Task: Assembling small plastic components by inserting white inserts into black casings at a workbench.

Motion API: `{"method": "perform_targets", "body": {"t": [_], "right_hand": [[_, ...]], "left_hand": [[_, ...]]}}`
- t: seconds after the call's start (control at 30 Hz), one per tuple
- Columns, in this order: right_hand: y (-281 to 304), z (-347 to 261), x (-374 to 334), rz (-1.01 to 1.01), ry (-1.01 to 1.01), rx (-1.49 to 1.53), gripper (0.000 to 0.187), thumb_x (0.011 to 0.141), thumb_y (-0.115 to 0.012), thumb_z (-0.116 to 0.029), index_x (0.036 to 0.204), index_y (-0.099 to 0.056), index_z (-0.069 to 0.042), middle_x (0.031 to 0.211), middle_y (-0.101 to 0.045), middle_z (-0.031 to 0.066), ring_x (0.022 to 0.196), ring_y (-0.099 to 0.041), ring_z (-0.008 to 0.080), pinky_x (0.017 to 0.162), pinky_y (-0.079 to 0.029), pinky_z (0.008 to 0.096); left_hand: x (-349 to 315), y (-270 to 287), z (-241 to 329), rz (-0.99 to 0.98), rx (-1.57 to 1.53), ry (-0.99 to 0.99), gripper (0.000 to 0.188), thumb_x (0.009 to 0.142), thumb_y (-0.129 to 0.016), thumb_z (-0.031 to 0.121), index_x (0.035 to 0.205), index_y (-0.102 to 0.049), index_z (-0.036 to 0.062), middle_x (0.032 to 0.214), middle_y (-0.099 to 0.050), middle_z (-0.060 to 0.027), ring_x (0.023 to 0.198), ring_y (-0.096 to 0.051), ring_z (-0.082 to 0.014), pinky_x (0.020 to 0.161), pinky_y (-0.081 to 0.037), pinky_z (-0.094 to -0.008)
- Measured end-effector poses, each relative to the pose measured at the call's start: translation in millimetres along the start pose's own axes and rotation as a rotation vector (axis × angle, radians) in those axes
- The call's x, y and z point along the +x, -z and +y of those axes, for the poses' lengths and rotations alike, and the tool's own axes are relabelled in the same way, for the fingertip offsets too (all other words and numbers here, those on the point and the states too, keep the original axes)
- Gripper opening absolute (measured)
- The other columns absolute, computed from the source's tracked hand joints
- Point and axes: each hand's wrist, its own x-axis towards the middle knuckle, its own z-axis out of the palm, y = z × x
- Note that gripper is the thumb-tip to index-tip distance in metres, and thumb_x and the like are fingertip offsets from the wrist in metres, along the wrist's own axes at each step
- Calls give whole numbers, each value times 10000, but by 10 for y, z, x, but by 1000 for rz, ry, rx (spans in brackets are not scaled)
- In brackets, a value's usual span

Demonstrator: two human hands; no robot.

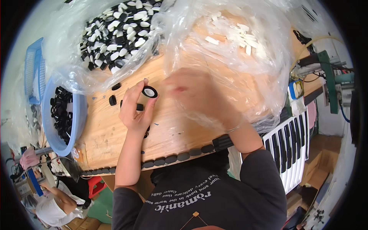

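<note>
Between the thumb and fingertips of my left hand is a small black oval part with a white centre. Another black piece shows below it beside my palm; whether it lies on the table or in the hand, I cannot tell. My right hand is smeared by motion over the table, just right of the held part, and its fingers cannot be made out. Two loose black pieces, one upper and one lower, lie on the wooden table left of my left hand.
A heap of black-and-white oval parts fills a plastic bag at the back left. White pieces lie on clear plastic at the back right. A blue basin holds black parts. Black ovals line the front edge. Another person sits lower left.
</note>
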Motion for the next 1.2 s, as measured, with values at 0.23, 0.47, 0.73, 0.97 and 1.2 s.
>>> {"method": "perform_targets", "body": {"t": [0.23,0.47,0.73,0.97,1.2], "right_hand": [[383,565,-162,-230,-477,-804,89,666,-619,4,753,-639,8,741,-620,204,745,-619,360,672,-497,421],[503,470,-22,-252,-540,-685,61,697,-639,-2,757,-642,8,704,-621,187,684,-634,293,643,-504,365],[-120,-77,-88,260,-37,200,135,756,-734,58,852,-648,19,811,-678,127,653,-627,126,595,-500,232],[-220,6,-103,283,340,-73,141,733,-755,32,807,-654,-32,815,-683,97,601,-607,154,540,-482,242],[-203,-45,-88,153,414,-300,185,698,-773,-44,856,-676,-50,898,-663,105,699,-604,182,603,-477,289]], "left_hand": [[-19,-37,-1,69,-526,273,515,678,-735,-109,1159,-565,-40,1108,-647,-177,1068,-605,-237,971,-436,-343],[-104,-6,-38,-31,-495,300,523,689,-737,-123,1166,-539,-39,1119,-619,-173,1067,-600,-251,959,-450,-343],[-100,-148,78,87,-144,90,491,616,-846,3,1031,-585,-18,902,-649,-154,812,-624,-275,722,-504,-332],[-41,-133,140,98,-93,1,489,607,-831,-28,1029,-584,-24,899,-644,-155,802,-622,-293,709,-509,-340],[-22,-65,143,103,-76,-17,475,612,-803,-47,1032,-581,-50,925,-653,-176,831,-627,-301,728,-512,-340]]}}
